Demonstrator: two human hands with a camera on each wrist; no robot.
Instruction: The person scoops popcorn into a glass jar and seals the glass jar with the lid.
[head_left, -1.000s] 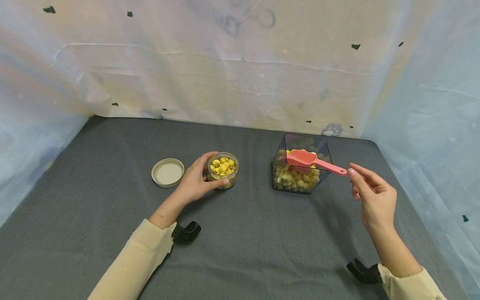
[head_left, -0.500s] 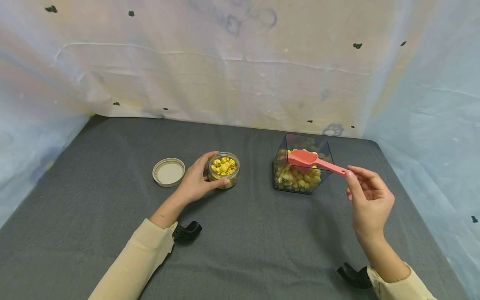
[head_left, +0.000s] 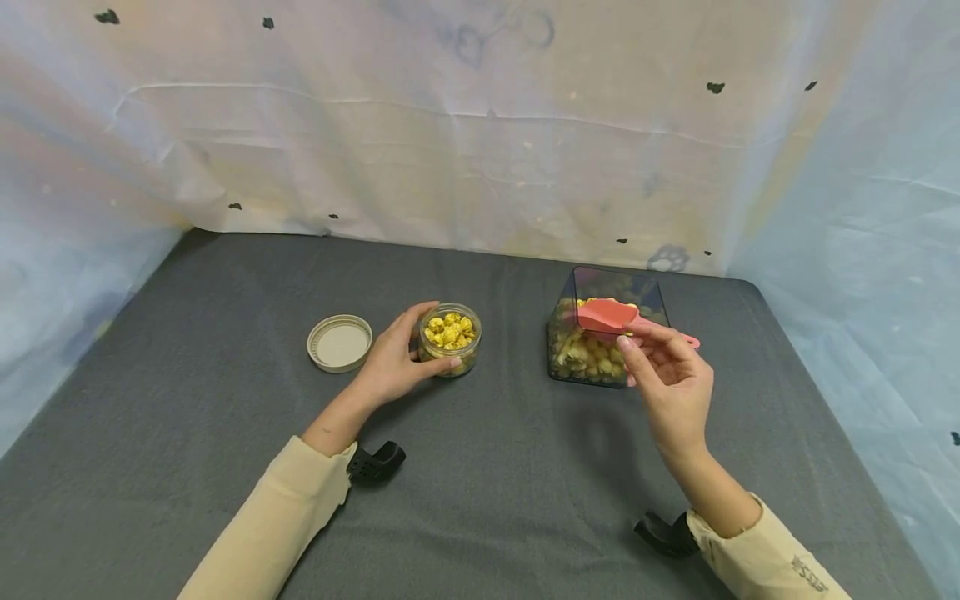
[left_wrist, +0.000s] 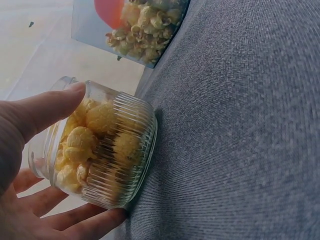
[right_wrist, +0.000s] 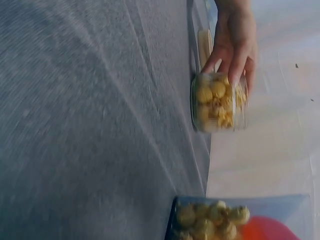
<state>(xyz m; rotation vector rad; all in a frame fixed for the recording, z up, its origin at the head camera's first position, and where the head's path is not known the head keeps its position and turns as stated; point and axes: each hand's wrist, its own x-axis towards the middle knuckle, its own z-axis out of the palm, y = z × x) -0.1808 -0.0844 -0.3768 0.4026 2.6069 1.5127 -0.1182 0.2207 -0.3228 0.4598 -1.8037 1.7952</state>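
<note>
While the left hand (head_left: pixel 393 364) wraps thumb and fingers (left_wrist: pixel 37 112) round the ribbed glass jar (head_left: pixel 449 338), the jar stands upright on the grey desk (head_left: pixel 225 333), open at the top and filled with yellow popcorn; the grip looks meant to steady it. Its lid (head_left: pixel 339 342) lies flat just to the left, apart from the jar, leaving the mouth free.

Right hand (head_left: pixel 667 385) hovers at the near right corner of the clear square container (head_left: pixel 558 333), fingers loosely curled over the handle of the pink scoop (head_left: pixel 606 314). Whether they actually pinch the handle cannot be told; the hand covers it. Scoop bowl rests over the popcorn in the container. Container sits well apart from the jar, to its right, near the back curtain (head_left: pixel 480 150).
</note>
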